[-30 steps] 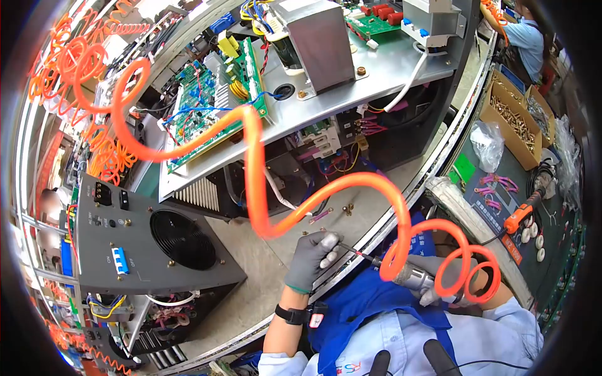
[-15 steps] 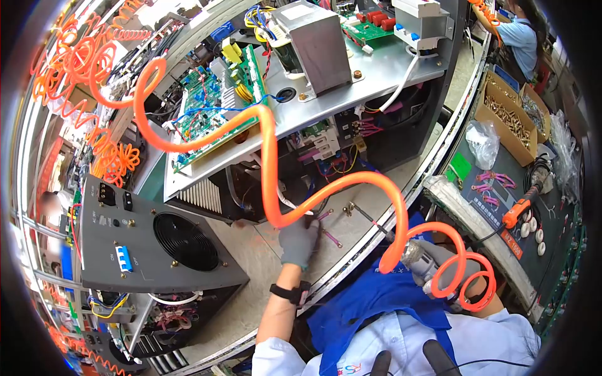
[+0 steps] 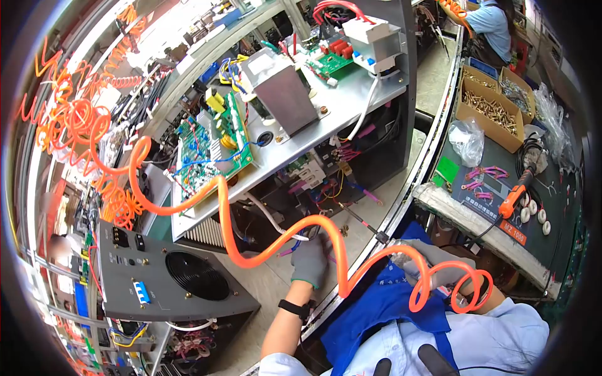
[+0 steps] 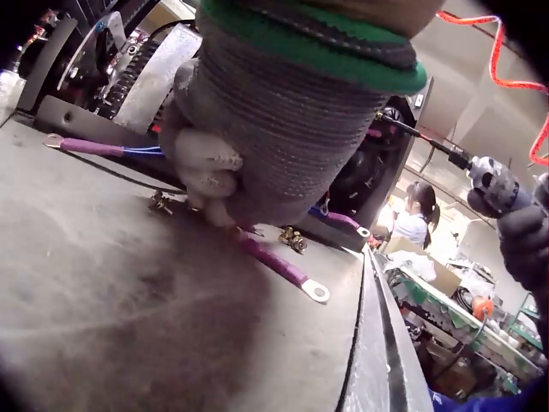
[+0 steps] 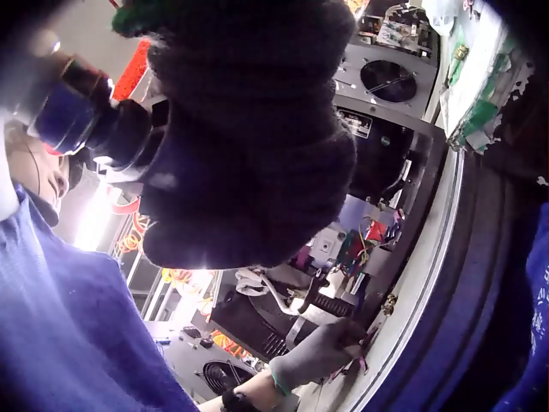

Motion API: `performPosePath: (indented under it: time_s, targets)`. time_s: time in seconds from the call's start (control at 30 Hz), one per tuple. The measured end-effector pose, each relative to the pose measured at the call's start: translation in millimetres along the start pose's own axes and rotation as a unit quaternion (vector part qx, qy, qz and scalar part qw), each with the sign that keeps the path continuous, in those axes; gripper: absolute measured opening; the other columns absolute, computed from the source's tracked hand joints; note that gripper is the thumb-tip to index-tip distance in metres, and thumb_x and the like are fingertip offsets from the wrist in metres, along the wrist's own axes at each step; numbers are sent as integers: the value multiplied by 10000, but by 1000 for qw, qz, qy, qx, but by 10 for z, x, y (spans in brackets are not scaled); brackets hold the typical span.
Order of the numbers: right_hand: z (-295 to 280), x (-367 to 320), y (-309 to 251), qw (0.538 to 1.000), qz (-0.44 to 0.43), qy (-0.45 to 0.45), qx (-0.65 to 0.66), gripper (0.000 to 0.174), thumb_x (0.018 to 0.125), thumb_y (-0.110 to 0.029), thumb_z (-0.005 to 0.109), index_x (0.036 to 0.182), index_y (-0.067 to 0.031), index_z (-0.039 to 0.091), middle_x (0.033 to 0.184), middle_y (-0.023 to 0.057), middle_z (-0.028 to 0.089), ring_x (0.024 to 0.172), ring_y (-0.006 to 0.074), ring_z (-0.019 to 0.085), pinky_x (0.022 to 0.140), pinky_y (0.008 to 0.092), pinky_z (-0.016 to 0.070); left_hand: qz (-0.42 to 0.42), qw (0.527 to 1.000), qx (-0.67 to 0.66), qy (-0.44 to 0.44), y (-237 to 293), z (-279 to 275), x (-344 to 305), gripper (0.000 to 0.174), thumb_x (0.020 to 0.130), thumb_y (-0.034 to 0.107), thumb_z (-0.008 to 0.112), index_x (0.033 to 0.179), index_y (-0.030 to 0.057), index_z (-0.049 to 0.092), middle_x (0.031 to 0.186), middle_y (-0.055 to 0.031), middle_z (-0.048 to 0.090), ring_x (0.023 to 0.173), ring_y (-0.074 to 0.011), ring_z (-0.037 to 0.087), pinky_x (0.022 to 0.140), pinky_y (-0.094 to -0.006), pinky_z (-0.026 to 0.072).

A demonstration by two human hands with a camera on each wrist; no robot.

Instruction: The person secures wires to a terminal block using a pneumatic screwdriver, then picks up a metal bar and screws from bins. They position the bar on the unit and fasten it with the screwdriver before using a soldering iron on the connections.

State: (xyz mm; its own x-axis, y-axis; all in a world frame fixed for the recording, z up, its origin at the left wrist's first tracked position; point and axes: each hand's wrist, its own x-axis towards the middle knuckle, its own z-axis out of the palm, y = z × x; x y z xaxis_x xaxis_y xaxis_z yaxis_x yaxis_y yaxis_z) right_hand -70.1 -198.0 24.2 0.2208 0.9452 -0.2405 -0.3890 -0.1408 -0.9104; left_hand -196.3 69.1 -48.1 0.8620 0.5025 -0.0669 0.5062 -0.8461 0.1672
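Observation:
My gloved left hand [image 3: 310, 260] is low in front of the open cabinet, fingers curled at a purple-sleeved cable. The left wrist view shows the hand [image 4: 266, 129] pinching this cable [image 4: 276, 263], its ring terminal poking out below; blue wires run behind the fingers. Small brass screws [image 4: 293, 240] lie beside it. My gloved right hand [image 3: 442, 263] grips a power screwdriver [image 3: 401, 258], whose long bit [image 3: 357, 218] points at the cabinet's lower opening. In the right wrist view the right hand [image 5: 249, 154] hides much of the driver [image 5: 69, 107].
An orange coiled hose [image 3: 342, 250] crosses in front. The cabinet's metal shelf [image 3: 269, 156] carries circuit boards and a transformer. A second grey unit [image 3: 169, 282] stands left. At right are a box of screws [image 3: 489, 113], an orange-handled tool [image 3: 515, 197] and white rings [image 3: 542, 216].
My left hand has left the driver's bit and moved to the cable by the cabinet. The bit has swung toward the cabinet. The head view has shifted, moving the cabinet left and down.

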Motion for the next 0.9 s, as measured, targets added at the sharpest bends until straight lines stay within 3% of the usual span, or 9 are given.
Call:
performPosePath:
  time_s: [0.1, 0.33, 0.37, 0.47, 0.57, 0.7, 0.77, 0.87, 0.9]
  targets:
    - [-5, 0, -2, 1000, -9, 9, 2, 904, 633, -164, 768, 1380, -45, 274, 1050, 81, 503, 926, 150, 526, 766, 318, 459, -5, 998, 21, -58, 109, -186, 30, 233, 790, 196, 578, 1006, 111, 597, 819, -165, 654, 735, -353, 644, 589, -464, 512]
    - [-77, -10, -68, 1000, -6, 19, 15, 907, 634, -163, 769, 1383, -49, 271, 1035, 85, 511, 903, 154, 541, 744, 319, 471, 13, 997, 61, -51, -124, 141, 151, 246, 756, 225, 560, 970, 106, 575, 724, -193, 629, 646, -385, 617, 580, -473, 485]
    - [-88, -16, -79, 1000, -5, 16, 18, 907, 634, -163, 770, 1384, -49, 271, 1033, 86, 513, 899, 154, 543, 741, 319, 473, 74, 995, 48, 37, -178, 165, 148, 254, 751, 225, 563, 963, 88, 583, 701, -195, 623, 644, -382, 617, 582, -473, 483]
    - [-131, -26, -107, 999, 9, 16, 30, 909, 635, -163, 770, 1385, -51, 270, 1027, 88, 516, 889, 156, 550, 731, 319, 478, 16, 1000, -21, 14, -174, 185, 16, 228, 760, 199, 590, 935, 54, 595, 648, -193, 600, 635, -380, 617, 569, -459, 479]
    - [-201, -89, -133, 998, 33, 10, 43, 910, 636, -162, 771, 1387, -52, 269, 1021, 89, 520, 879, 157, 556, 722, 320, 483, 1, 996, -45, -74, 225, -376, -297, 212, 826, 217, 534, 962, 60, 574, 819, -175, 622, 730, -341, 630, 593, -443, 487]
    - [-258, -130, -145, 997, 56, -4, 59, 912, 637, -162, 772, 1389, -55, 267, 1013, 92, 525, 865, 159, 565, 709, 320, 490, -1, 995, -47, -83, 349, -569, -491, 182, 846, 174, 523, 986, 72, 579, 808, -165, 621, 736, -358, 621, 635, -445, 489]
    - [-275, -79, -127, 998, 34, -4, 44, 909, 641, -158, 772, 1390, -59, 266, 983, 92, 531, 826, 160, 571, 670, 318, 491, 101, 965, -171, 170, 342, -730, -284, 138, 863, 154, 605, 896, 25, 567, 732, -142, 621, 668, -270, 636, 592, -358, 489]
    - [-294, 132, 3, 999, -37, -3, 29, 886, 664, -130, 774, 1385, -62, 264, 893, 82, 546, 708, 146, 582, 558, 307, 487, 90, 938, -212, 258, 302, -804, 180, 174, 882, 45, 548, 1048, 8, 581, 838, -116, 650, 719, -137, 605, 688, -277, 485]
    - [-293, 163, -13, 999, -40, 0, 27, 886, 664, -130, 774, 1385, -62, 264, 893, 82, 546, 708, 146, 582, 558, 307, 487, 5, 929, -310, 200, 532, -1022, 224, 161, 875, 36, 550, 1028, 4, 589, 862, -119, 652, 738, -143, 613, 695, -279, 488]
